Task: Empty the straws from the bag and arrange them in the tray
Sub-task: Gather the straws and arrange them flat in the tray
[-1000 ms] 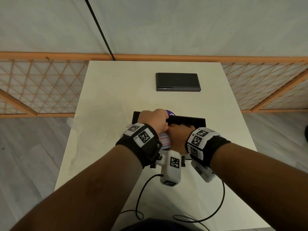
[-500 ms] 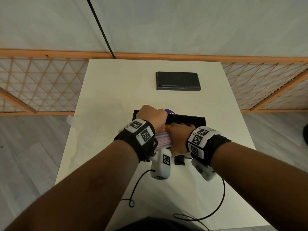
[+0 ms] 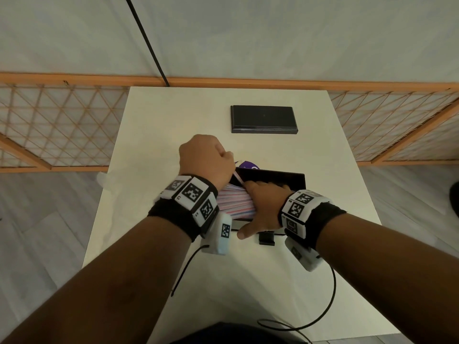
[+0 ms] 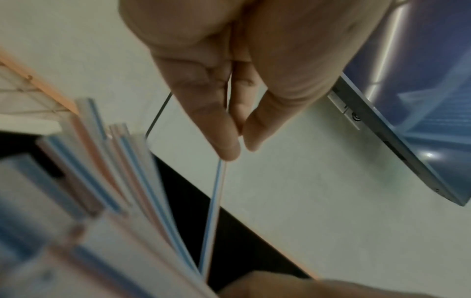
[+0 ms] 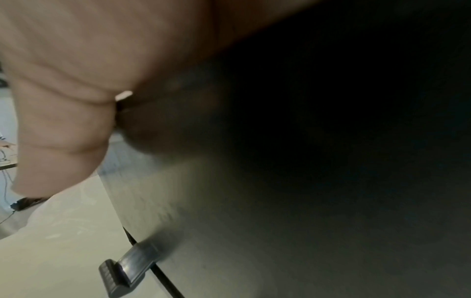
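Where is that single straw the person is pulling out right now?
In the left wrist view, the blue-and-white straw is pinched in the left hand, slanting up from the straw bundle over the near black tray.

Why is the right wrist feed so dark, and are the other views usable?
Right wrist view: the right hand fills the lens, the rest dark and blurred. Left wrist view: the pinched straw is sharp, the near straws blurred. Head view: evenly lit, clear.

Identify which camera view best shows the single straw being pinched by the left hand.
Left wrist: the left hand pinches the single straw there, clear along its length. Head shows only a short piece; right wrist shows none.
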A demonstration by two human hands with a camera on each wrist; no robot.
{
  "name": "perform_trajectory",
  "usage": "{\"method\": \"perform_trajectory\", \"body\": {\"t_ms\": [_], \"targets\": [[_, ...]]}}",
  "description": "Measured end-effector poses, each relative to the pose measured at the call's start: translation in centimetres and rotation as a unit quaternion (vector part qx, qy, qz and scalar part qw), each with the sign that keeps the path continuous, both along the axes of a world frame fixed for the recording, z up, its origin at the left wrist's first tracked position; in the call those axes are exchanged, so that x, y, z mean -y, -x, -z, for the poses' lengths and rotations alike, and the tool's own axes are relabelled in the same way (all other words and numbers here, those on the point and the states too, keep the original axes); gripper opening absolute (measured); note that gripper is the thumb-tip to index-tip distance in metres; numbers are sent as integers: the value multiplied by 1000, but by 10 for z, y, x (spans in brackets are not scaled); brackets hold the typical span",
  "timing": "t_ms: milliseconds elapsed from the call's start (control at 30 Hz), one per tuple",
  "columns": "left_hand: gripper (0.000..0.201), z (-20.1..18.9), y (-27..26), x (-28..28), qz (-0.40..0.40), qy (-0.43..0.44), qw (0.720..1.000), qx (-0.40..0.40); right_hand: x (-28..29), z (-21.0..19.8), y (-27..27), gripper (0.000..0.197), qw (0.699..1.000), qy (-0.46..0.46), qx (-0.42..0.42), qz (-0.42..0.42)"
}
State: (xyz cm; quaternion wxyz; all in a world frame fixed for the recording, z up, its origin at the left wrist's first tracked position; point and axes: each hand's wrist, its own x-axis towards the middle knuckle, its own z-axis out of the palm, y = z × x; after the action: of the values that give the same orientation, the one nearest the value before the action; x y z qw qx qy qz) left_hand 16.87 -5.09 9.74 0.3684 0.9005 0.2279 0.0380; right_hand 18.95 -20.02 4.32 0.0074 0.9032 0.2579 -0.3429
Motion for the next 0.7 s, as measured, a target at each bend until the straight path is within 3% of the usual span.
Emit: {"method": "perform_trajectory", "body": {"t_ms": [200,367,500,600,700], "targets": [[20,8,-9,-19,-46,-2,999,9,1,-1,2,113,1000,-10,2,10],[29,17,5,-27,-109,182,977,5,6,-3,5,110,996,-68,0,57],[18,17,12,-37,-130,234,963,29,8,-4,8,115,992,-106,-5,74],[16,19,14,-43,-99,236,967,16,6,-4,7,114,992,-104,8,65],[13,29,15,-37,-33,220,973,-60,1,-9,5,111,997,-62,9,51]]}}
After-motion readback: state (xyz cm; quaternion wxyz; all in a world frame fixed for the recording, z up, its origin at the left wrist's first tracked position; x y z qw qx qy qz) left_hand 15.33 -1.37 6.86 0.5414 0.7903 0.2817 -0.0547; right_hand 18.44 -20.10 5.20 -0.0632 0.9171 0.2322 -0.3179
